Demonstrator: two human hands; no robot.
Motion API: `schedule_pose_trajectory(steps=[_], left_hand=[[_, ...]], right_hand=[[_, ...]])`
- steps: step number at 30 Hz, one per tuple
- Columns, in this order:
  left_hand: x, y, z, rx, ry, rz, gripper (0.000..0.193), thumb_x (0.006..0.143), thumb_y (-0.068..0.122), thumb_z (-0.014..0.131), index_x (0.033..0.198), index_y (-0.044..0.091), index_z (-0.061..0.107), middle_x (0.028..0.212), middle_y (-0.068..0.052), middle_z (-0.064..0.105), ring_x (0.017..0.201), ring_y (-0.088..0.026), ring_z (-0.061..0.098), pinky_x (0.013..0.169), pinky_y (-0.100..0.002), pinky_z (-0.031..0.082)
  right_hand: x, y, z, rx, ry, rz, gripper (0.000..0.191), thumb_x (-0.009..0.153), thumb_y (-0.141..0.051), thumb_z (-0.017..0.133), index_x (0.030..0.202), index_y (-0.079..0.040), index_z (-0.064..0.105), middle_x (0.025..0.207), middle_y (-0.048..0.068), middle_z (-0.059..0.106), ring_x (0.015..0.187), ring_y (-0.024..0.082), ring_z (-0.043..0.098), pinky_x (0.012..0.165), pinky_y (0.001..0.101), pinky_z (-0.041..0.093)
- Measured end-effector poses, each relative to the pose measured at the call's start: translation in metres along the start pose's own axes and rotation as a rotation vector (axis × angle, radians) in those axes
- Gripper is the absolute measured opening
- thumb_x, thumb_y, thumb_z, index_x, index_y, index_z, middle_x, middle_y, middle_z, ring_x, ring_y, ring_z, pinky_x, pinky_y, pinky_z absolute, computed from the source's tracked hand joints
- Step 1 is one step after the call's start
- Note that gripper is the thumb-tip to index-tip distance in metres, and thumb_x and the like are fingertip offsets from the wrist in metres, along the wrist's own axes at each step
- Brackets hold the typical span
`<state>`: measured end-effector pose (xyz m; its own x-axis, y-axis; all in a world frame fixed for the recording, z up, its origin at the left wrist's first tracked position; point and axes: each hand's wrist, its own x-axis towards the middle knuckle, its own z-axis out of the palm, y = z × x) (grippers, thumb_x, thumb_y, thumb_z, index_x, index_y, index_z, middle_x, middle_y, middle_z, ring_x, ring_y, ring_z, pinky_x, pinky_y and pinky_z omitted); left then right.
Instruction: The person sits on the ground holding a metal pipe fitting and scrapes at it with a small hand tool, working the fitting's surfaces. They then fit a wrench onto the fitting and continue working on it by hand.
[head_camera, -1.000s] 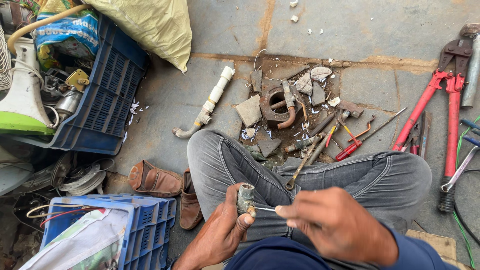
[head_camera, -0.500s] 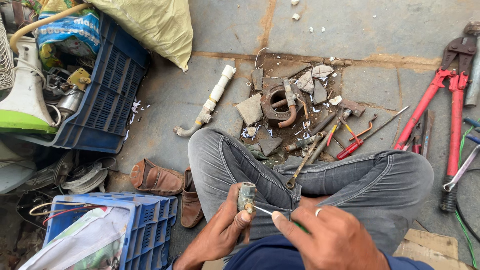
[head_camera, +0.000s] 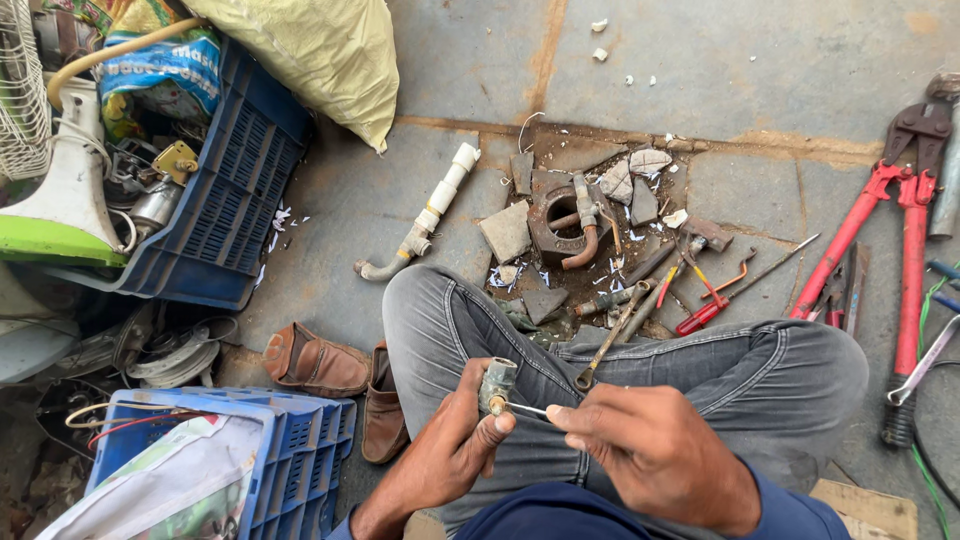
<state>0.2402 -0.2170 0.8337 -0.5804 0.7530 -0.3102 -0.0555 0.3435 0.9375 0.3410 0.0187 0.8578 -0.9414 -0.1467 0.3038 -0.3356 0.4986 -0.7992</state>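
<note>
A: Head view, item one?
B: Small metal fitting (head_camera: 497, 385), above the lap, clamped in the left hand (head_camera: 452, 450).
A: Right hand (head_camera: 655, 450)?
B: Pinched shut on a thin white strip (head_camera: 528, 408) running to the fitting.
A: On the floor?
B: Red bolt cutters (head_camera: 905, 220), white pipe (head_camera: 425, 215), blue crates (head_camera: 235, 190), brown shoes (head_camera: 315, 362).

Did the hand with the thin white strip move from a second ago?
Yes. The right hand slid left and down over the jeans, closer to the small metal fitting that the left hand pinches. The white strip between them is shorter.
</note>
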Motion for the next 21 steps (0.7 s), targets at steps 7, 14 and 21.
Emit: schedule_pose_trajectory(steps=[7, 14, 21], left_hand=[[0.012, -0.001, -0.004, -0.181, -0.154, 0.091, 0.068, 0.102, 0.056, 0.048, 0.141, 0.001, 0.038, 0.076, -0.002, 0.052, 0.052, -0.006, 0.052, 0.048, -0.023, 0.044], [0.01, 0.0, -0.004, -0.219, -0.224, 0.076, 0.067, 0.103, 0.057, 0.049, 0.137, 0.001, 0.041, 0.079, 0.001, 0.05, 0.053, -0.005, 0.05, 0.048, -0.021, 0.042], [0.012, -0.001, -0.007, -0.322, -0.276, 0.097, 0.064, 0.105, 0.054, 0.051, 0.138, 0.001, 0.039, 0.079, 0.001, 0.048, 0.053, -0.005, 0.048, 0.047, -0.021, 0.04]], right_hand=[[0.009, 0.022, -0.008, 0.318, -0.052, 0.037, 0.021, 0.088, -0.002, 0.076, 0.109, -0.001, 0.077, 0.079, 0.011, 0.074, 0.068, 0.025, 0.071, 0.062, 0.0326, 0.054], [-0.008, 0.03, -0.008, 0.311, -0.086, 0.032, 0.022, 0.093, -0.009, 0.073, 0.114, -0.001, 0.076, 0.084, 0.008, 0.075, 0.075, 0.015, 0.072, 0.066, 0.0287, 0.055], [-0.023, 0.062, 0.03, 1.141, -0.049, 0.509, 0.025, 0.093, -0.009, 0.072, 0.115, 0.004, 0.077, 0.076, 0.006, 0.069, 0.06, 0.007, 0.053, 0.05, 0.0229, 0.036]])
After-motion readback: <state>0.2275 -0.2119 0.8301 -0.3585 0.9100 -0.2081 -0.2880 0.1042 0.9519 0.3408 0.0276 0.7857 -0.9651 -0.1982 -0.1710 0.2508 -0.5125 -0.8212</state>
